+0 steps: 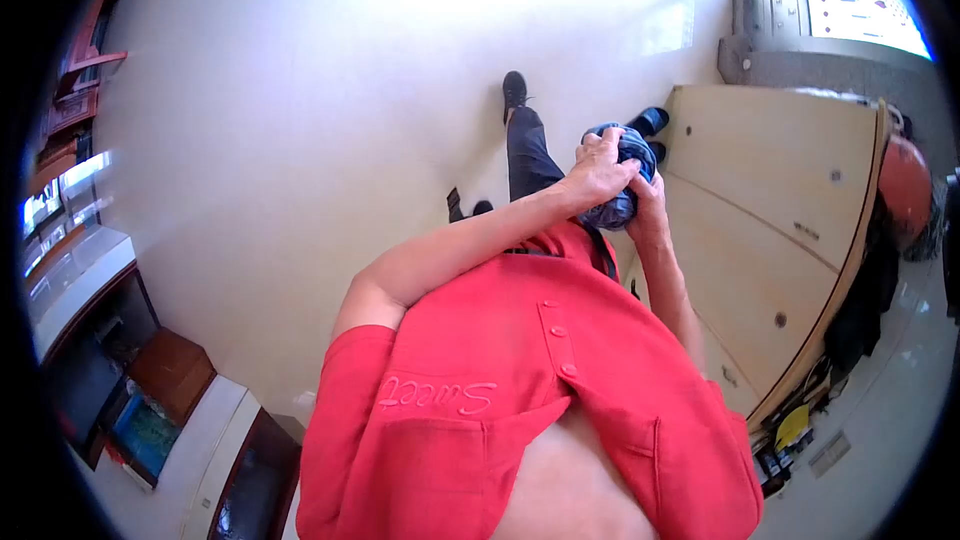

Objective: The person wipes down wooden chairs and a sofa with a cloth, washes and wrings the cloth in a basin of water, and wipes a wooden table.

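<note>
Both my hands grip a bunched bundle of blue-grey cloth [612, 212] in front of my waist. My left hand [598, 172] lies over its near side with the fingers bent around it. On the other side, my right hand [647, 202] presses against the bundle with its fingers curled in, partly hidden behind the cloth. What kind of cloth item it is cannot be made out.
A pale cabinet [770, 200] with knobs and handles stands to my right, dark slippers [651, 122] beside it. My black shoe [514, 90] is on the light floor [300, 140]. Furniture with a brown box [172, 372] lines the left; a window [865, 5] is at upper right.
</note>
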A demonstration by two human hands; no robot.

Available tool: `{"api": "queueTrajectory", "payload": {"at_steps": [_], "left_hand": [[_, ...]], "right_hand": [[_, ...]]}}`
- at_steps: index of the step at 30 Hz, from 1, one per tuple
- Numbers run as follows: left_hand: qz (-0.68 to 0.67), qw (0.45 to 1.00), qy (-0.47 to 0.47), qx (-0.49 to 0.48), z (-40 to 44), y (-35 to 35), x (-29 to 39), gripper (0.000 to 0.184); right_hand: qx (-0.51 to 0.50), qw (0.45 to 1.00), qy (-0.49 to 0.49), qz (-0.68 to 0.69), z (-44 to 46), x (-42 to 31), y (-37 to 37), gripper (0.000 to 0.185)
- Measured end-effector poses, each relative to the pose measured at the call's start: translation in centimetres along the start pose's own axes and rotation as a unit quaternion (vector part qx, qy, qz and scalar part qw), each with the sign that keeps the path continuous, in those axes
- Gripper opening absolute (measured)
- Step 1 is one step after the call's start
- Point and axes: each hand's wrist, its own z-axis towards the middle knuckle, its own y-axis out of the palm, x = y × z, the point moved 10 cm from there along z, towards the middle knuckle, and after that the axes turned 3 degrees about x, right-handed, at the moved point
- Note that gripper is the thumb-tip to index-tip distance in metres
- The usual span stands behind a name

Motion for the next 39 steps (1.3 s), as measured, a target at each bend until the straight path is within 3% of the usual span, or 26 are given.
{"api": "queueTrajectory", "payload": {"at_steps": [5,10,15,17,19,23,25,26,27,29,30,32,36,39], "left_hand": [[-0.009,0.998,-0.036,0.055,12.3,-10.8,2.9,0.053],[-0.248,0.966,0.024,0.075,21.4,-23.6,7.2,0.045],[-0.276,0.954,-0.036,0.114,29.4,-34.3,8.1,0.05],[-0.3,0.946,-0.032,0.118,33.4,-37.8,7.3,0.048],[-0.335,0.937,-0.032,0.089,37.6,-41.2,9.0,0.044],[-0.266,0.961,-0.028,0.067,44.9,-47.8,12.5,0.051],[-0.279,0.959,-0.04,0.026,48.5,-49.9,15.0,0.048],[-0.279,0.96,-0.028,-0.008,50.5,-50.9,16.4,0.045],[-0.253,0.967,-0.004,-0.018,52.8,-52.7,18.3,0.042],[-0.228,0.972,0.058,-0.014,59.1,-55.4,19.5,0.04],[-0.277,0.96,-0.011,-0.041,59.0,-55.5,19.6,0.036],[-0.224,0.972,0.072,-0.006,64.3,-58.3,21.7,0.032],[-0.248,0.966,0.069,0.014,72.6,-65.4,24.6,0.031],[-0.315,0.947,0.05,0.032,77.1,-73.2,25.7,0.029]], "right_hand": [[-0.046,0.996,0.052,-0.054,13.4,-6.6,9.8,0.038],[-0.155,0.985,0.031,-0.075,23.6,-13.8,23.4,0.037],[-0.217,0.967,0.024,-0.135,32.9,-17.2,33.8,0.041],[-0.201,0.963,-0.005,-0.18,36.7,-18.1,36.9,0.05],[-0.2,0.967,0.028,-0.157,40.5,-19.4,40.1,0.052],[-0.127,0.985,0.037,-0.114,47.9,-21.9,43.1,0.058],[-0.124,0.985,0.015,-0.116,49.8,-26.4,46.2,0.057],[-0.11,0.988,0.002,-0.112,51.4,-28.0,46.9,0.051],[-0.07,0.991,0.022,-0.115,52.7,-29.6,47.6,0.063],[-0.11,0.985,0.011,-0.134,57.4,-31.4,49.8,0.065],[-0.104,0.988,0.014,-0.112,57.8,-31.0,50.1,0.06],[-0.036,0.996,0.032,-0.073,61.2,-32.9,52.7,0.062],[-0.076,0.996,-0.009,-0.042,74.4,-33.4,57.0,0.068],[-0.184,0.98,0.0,-0.079,79.0,-36.3,66.2,0.05]]}}
